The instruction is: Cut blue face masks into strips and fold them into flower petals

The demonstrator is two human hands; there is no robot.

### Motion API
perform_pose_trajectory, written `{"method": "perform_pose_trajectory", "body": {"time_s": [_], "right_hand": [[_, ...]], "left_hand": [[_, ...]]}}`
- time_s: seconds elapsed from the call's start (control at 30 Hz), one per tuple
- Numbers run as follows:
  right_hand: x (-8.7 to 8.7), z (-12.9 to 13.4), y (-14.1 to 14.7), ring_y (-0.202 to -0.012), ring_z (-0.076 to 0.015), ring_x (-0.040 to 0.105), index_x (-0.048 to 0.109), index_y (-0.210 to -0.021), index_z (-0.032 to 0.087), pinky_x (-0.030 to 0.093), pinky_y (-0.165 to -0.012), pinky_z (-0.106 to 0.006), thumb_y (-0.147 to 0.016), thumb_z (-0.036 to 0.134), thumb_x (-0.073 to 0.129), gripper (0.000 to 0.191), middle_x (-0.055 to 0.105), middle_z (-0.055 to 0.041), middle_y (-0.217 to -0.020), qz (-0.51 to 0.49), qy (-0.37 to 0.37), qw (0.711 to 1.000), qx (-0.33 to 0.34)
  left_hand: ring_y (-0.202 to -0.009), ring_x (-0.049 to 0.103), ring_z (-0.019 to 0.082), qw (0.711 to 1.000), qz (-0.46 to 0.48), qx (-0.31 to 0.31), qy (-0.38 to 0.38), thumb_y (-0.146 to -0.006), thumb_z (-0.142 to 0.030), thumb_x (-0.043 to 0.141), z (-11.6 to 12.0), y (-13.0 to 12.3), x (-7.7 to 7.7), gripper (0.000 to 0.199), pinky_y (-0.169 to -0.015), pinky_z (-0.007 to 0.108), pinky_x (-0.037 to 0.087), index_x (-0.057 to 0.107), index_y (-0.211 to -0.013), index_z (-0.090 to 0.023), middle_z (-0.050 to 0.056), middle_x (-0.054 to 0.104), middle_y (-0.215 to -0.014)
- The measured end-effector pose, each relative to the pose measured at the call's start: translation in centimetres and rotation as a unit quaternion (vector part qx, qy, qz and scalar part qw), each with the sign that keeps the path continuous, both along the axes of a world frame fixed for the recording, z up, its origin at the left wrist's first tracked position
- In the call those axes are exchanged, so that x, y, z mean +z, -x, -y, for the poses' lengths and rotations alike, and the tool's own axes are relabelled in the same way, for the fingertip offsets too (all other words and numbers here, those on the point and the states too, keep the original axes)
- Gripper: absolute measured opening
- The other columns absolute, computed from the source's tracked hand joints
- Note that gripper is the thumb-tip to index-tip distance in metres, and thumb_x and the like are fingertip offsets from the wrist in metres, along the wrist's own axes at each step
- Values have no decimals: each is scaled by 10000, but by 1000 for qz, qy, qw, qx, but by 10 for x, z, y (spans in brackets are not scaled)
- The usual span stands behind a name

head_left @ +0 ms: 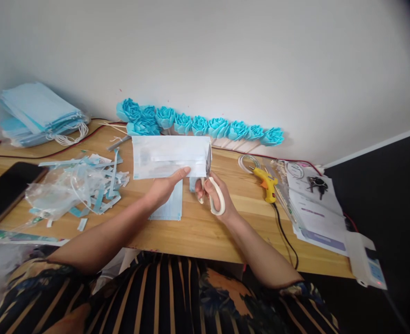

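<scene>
My left hand (166, 185) pinches the lower edge of a pale blue-white face mask (170, 155), thumb on top, and holds it flat above the table. In my right hand (222, 197) are white-handled scissors (217, 204), its fingers through the loops. The scissor blades point away from me along the mask's right edge. Beneath the held mask, a light blue piece (172, 204) lies on the wood, and a small blue piece (193, 184) shows beside the right hand.
Blue flowers (200, 125) line the wall. Stacked masks (41, 111), clippings (100, 185) and a phone (10, 190) lie left. On the right are a yellow glue gun (267, 185) with its cord, papers (316, 208), keys (318, 185) and a power strip (365, 260).
</scene>
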State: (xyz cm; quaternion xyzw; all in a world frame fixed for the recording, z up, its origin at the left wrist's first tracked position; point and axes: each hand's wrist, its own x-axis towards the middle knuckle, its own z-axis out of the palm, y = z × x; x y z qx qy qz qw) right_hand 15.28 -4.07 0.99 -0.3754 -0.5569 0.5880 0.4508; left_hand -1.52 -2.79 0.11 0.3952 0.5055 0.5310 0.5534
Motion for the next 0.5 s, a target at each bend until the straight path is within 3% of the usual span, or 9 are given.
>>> {"method": "perform_pose_trajectory", "body": {"time_s": [0.33,0.5], "right_hand": [[-4,-3,-3,-603,-114,540,590,-894,205,403,-539,-260,-847,674,640,475,611,4,-748,-2,-18,1000,-24],[-5,-3,-3,-575,-106,534,590,-877,202,400,-512,-251,-848,663,648,466,612,5,-725,-5,-17,999,-35]], "left_hand": [[-1335,533,356,995,14,-95,-28,-763,-595,724,-3,1,-9,557,-1189,515,326,734,-1095,-147,125,727,-1226],[-1323,546,361,995,18,-98,-11,-753,-580,740,-2,0,-9,533,-1185,512,333,746,-1074,-154,118,728,-1230]]}}
